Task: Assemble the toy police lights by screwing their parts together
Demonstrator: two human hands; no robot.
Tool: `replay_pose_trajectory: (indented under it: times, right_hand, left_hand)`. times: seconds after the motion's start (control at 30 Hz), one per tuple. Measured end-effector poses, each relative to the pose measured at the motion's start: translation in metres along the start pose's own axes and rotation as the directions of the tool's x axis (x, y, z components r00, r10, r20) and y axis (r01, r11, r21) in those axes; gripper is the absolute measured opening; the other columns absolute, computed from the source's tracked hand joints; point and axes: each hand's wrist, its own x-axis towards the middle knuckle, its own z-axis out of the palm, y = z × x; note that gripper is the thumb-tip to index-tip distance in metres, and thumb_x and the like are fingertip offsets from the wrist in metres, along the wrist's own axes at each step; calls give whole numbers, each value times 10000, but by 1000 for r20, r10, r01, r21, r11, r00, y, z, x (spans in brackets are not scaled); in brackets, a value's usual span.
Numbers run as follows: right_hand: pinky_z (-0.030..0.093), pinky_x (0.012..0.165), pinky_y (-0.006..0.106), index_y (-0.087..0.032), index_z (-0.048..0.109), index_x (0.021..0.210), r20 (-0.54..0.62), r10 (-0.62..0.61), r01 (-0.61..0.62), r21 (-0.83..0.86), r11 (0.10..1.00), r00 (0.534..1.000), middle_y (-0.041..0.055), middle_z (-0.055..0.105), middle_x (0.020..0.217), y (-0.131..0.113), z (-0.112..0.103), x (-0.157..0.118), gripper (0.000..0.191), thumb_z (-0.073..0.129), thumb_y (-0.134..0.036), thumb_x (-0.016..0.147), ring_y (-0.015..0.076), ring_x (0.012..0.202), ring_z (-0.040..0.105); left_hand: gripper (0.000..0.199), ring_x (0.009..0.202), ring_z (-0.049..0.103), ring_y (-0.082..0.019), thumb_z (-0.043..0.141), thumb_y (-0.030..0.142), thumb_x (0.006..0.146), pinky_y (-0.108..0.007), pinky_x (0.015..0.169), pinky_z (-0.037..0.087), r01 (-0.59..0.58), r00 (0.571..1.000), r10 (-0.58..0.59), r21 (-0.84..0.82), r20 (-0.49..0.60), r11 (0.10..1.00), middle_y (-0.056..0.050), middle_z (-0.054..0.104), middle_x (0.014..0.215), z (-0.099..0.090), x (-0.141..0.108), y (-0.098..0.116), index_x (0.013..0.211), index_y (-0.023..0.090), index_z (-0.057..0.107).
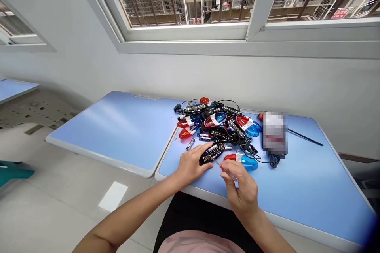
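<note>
Between thumb and fingers, my left hand point(192, 165) grips a black oval unit point(214, 151) that shows batteries and small parts on its upper face. My right hand point(242, 189) holds a screwdriver with a clear and red handle point(229, 174). The thin shaft points left, its tip at the unit's lower edge; whether it touches a screw is too small to tell. Just behind my right fingers lies a red and blue cover point(248, 163), partly hidden by them. A loose battery point(190, 144) rests left of the unit.
Behind my hands is a pile of black units, cables and several red and blue covers point(248, 125). A blurred package point(274, 132) stands to the right, with a black rod point(305, 137) beside it. Another blue table point(118, 126) adjoins at the left, and a window is above.
</note>
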Motion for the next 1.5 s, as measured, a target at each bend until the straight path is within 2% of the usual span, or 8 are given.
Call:
replay_pose_trajectory:
  times: [0.13, 0.33, 0.53, 0.83, 0.97, 1.1, 1.27, 1.5]
  right_hand:
    - [652, 755, 340, -211, 658, 1122, -10, 0, 0, -13, 1000, 1000, 68, 767, 916, 0, 3, 1, 163, 583, -132, 1000, 211, 847, 765]
    - [652, 724, 314, -198, 665, 1121, -19, -19, 18, -41, 999, 1000, 71, 777, 900, -3, -2, 3, 185, 617, -102, 970, 203, 802, 767]
    - [663, 787, 334, -178, 659, 1145, -20, -12, 11, -37, 999, 1000, 96, 784, 941, -1, -9, -6, 194, 598, -92, 982, 215, 887, 778]
    - [646, 813, 327, -174, 667, 1160, -65, 43, -50, -112, 992, 997, 100, 778, 987, 14, -33, 2, 223, 614, -69, 970, 211, 919, 770]
    - [634, 842, 332, -179, 653, 1165, 14, 19, -17, -115, 993, 1000, 86, 776, 985, 20, -36, 10, 239, 601, -50, 970, 210, 942, 759]
    - [619, 808, 321, -187, 632, 1157, 114, 15, 0, -123, 992, 993, 81, 762, 970, 17, -35, 18, 232, 586, -49, 977, 208, 912, 745]
    - [594, 774, 313, -199, 592, 1112, 183, 24, 9, -181, 984, 983, 75, 736, 945, 13, -32, 29, 175, 542, -72, 1002, 204, 872, 727]
    - [518, 617, 290, -198, 578, 980, 274, 131, -43, -306, 951, 953, 39, 689, 834, 8, -33, 51, 113, 495, -130, 1018, 174, 686, 677]
  left_hand:
    - [784, 1191, 715, -286, 832, 332, 853, -405, 964, 604, -2, 1000, 2, 32, 2, 999, -67, 736, 1330, 2, 0, -3, 1550, 300, 474]
    - [699, 1128, 727, -280, 798, 316, 880, -385, 905, 614, -33, 999, 34, 71, -2, 997, -78, 746, 1268, 4, -1, -4, 1515, 273, 510]
    - [630, 1118, 724, -284, 780, 275, 880, -391, 891, 613, -70, 997, 72, 85, -23, 994, -85, 741, 1260, 5, -4, -5, 1461, 246, 538]
    - [618, 1062, 722, -290, 777, 380, 894, -390, 839, 618, -65, 997, 72, 187, -31, 980, -94, 716, 1192, 6, -8, -2, 1438, 244, 520]
    - [605, 1103, 702, -295, 755, 423, 907, -364, 797, 620, -70, 996, 81, 263, -32, 962, -108, 680, 1245, 9, -9, 1, 1426, 232, 509]
    - [651, 1162, 668, -313, 711, 456, 933, -392, 849, 620, -90, 994, 104, 342, -23, 935, -137, 653, 1315, 11, -8, 3, 1476, 212, 446]
    - [729, 1133, 663, -334, 709, 425, 939, -439, 857, 612, -149, 989, 142, 415, 48, 897, -157, 654, 1306, 8, 0, 13, 1540, 187, 371]
    - [588, 1126, 672, -321, 650, 306, 936, -394, 759, 628, -126, 990, 86, 422, 113, 898, -151, 662, 1276, 11, 10, 22, 1467, 177, 431]
